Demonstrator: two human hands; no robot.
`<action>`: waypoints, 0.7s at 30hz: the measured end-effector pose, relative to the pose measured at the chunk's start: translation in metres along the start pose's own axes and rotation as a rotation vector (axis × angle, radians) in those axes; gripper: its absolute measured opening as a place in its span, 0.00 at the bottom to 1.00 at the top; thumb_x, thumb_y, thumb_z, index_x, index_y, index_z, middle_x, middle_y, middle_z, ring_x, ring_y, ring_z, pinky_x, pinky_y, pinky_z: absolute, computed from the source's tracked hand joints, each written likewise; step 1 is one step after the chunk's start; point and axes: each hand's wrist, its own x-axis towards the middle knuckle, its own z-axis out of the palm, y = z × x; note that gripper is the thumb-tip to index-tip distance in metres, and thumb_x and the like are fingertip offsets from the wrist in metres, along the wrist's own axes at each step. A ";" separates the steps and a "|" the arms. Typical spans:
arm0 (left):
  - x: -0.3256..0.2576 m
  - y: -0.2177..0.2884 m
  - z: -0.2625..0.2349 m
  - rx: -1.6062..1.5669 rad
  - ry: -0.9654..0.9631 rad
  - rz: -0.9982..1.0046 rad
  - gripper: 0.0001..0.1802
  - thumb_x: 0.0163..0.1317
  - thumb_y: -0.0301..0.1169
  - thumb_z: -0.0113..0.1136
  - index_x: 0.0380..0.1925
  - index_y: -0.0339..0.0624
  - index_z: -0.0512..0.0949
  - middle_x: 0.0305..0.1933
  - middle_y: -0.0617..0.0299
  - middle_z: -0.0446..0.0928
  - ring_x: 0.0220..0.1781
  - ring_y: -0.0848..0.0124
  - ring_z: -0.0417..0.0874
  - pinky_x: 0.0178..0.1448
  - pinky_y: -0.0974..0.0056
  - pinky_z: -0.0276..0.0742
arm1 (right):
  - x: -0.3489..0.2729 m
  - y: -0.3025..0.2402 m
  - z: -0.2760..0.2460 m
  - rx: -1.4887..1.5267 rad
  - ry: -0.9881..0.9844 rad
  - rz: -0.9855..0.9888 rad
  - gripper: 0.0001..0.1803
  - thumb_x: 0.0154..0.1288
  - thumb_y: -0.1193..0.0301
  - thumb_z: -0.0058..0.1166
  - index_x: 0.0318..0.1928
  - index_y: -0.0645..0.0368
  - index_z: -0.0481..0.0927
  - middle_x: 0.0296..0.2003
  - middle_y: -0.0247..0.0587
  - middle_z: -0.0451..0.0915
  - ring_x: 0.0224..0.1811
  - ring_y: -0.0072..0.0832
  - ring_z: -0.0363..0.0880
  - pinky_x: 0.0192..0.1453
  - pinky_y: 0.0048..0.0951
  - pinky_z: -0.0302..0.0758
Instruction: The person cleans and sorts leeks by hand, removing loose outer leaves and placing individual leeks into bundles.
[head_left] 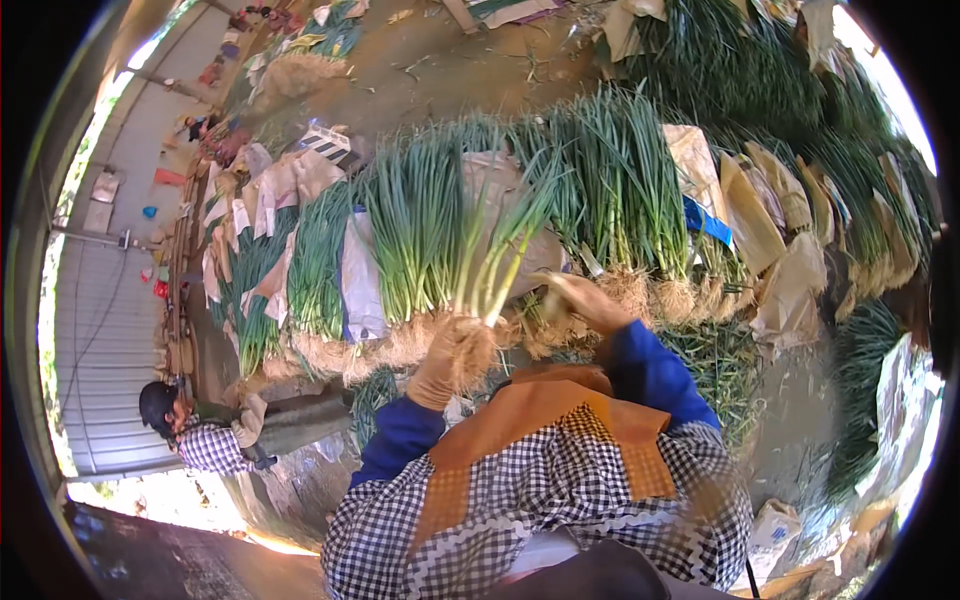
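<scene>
My left hand, in a tan glove, is closed round the root end of a small bunch of green onions. Their pale stems and green leaves fan upward, and the stringy roots hang beside my fingers. To the right, my right hand, also gloved, is apart from the bunch with its fingers stretched toward the left. No onion shows in it. Just beyond my hands stands a long row of green onions, leaves up and roots toward me. A brown sheet lies behind the held bunch.
Tan sacks and sheets separate bunches in the row. Loose green leaves litter the ground near my right arm. A person in a dark cap and checked top works at the left. More onions stand at the far right.
</scene>
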 end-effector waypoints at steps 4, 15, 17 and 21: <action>0.020 -0.047 -0.008 -0.036 -0.134 -0.185 0.11 0.63 0.29 0.47 0.43 0.36 0.71 0.33 0.63 0.75 0.29 0.75 0.76 0.35 0.71 0.76 | 0.024 0.006 0.020 0.341 0.127 0.193 0.15 0.67 0.59 0.41 0.38 0.58 0.74 0.16 0.28 0.69 0.15 0.17 0.65 0.19 0.17 0.64; 0.022 -0.105 -0.058 -0.352 0.104 -0.350 0.11 0.62 0.29 0.46 0.41 0.34 0.71 0.35 0.54 0.76 0.34 0.68 0.79 0.36 0.66 0.79 | -0.189 0.119 -0.165 0.136 0.573 0.898 0.22 0.62 0.60 0.46 0.51 0.62 0.72 0.43 0.51 0.77 0.46 0.32 0.76 0.50 0.26 0.71; 0.033 -0.123 -0.056 -0.512 0.154 -0.505 0.09 0.61 0.29 0.47 0.38 0.35 0.72 0.34 0.56 0.76 0.34 0.68 0.79 0.38 0.66 0.79 | -0.169 0.130 -0.120 -0.098 0.219 1.074 0.26 0.64 0.57 0.43 0.59 0.57 0.64 0.52 0.46 0.71 0.50 0.35 0.73 0.52 0.32 0.71; 0.051 -0.151 -0.030 -0.128 0.135 -0.402 0.08 0.60 0.31 0.50 0.35 0.38 0.74 0.32 0.62 0.76 0.32 0.73 0.77 0.37 0.71 0.75 | -0.060 0.076 0.027 0.161 0.109 0.497 0.23 0.68 0.56 0.38 0.46 0.65 0.73 0.40 0.37 0.77 0.38 0.25 0.74 0.41 0.27 0.71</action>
